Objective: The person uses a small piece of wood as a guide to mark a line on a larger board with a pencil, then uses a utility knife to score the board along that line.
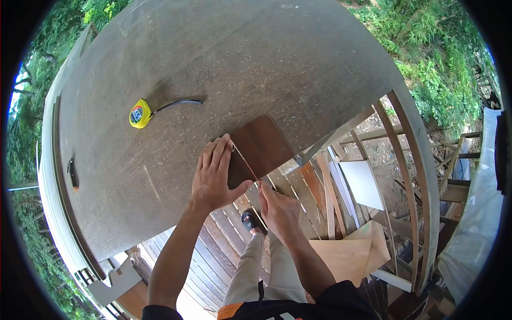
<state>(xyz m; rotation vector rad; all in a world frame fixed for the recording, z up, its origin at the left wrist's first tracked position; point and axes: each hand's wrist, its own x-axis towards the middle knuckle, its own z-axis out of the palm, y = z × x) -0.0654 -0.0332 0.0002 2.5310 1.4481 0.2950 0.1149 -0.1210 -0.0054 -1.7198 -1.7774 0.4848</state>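
Observation:
A dark brown flat board (264,144) with rounded far corners lies at the near edge of the tabletop. A thin pale, reddish line or split runs across it. My left hand (213,173) lies on the board's left part, fingers stretched out flat and fingertips at the far end of the line; its thumb points toward the near end. My right hand (280,208) is closed in a pinch at the line's near end, by the board's edge. What the pinch holds is small and mostly hidden by the fingers.
On the large worn tabletop (213,69) lie a yellow tape measure (140,114) with a black strap and a small dark tool (73,174) with an orange end. Below right are wood strips (326,186), a white panel (361,184) and plywood sheets (341,256) on a slatted floor.

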